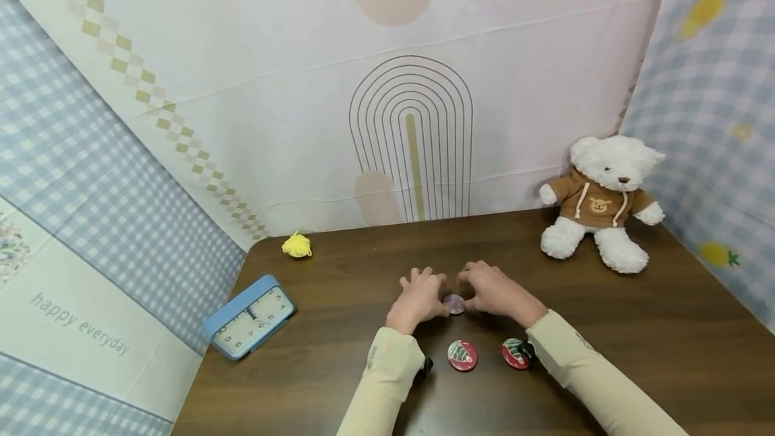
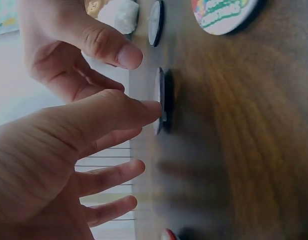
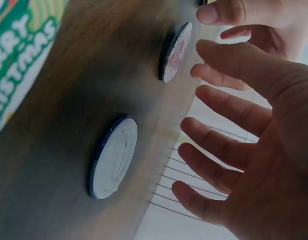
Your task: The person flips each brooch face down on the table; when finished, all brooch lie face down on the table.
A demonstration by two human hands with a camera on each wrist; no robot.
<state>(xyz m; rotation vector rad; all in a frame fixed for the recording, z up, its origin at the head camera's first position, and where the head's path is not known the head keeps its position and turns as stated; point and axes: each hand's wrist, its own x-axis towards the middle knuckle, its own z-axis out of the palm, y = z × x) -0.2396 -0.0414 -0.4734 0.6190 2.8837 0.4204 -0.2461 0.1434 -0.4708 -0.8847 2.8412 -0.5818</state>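
Note:
A small round pin badge (image 1: 454, 304) with a pinkish face lies on the dark wooden table between the two hands. Beside it is my left hand (image 1: 418, 298), fingers spread, with the thumb tip (image 2: 152, 106) right at the badge's edge in the left wrist view. My right hand (image 1: 498, 290) arches on the other side, its fingers (image 3: 214, 102) apart and holding nothing. A second badge (image 3: 116, 157) lies pin side up, white back showing in the right wrist view. Nearer the body lie two red, green and white badges, one left (image 1: 463, 355) and one right (image 1: 513, 353), the latter partly covered by wrist gear.
A white teddy bear (image 1: 602, 204) in a brown hoodie sits at the back right. At the left stands a blue-framed clock-like box (image 1: 251, 317), with a yellow yarn-like bundle (image 1: 297, 245) behind it. Printed cloth (image 1: 303, 120) hangs along the table's far edge.

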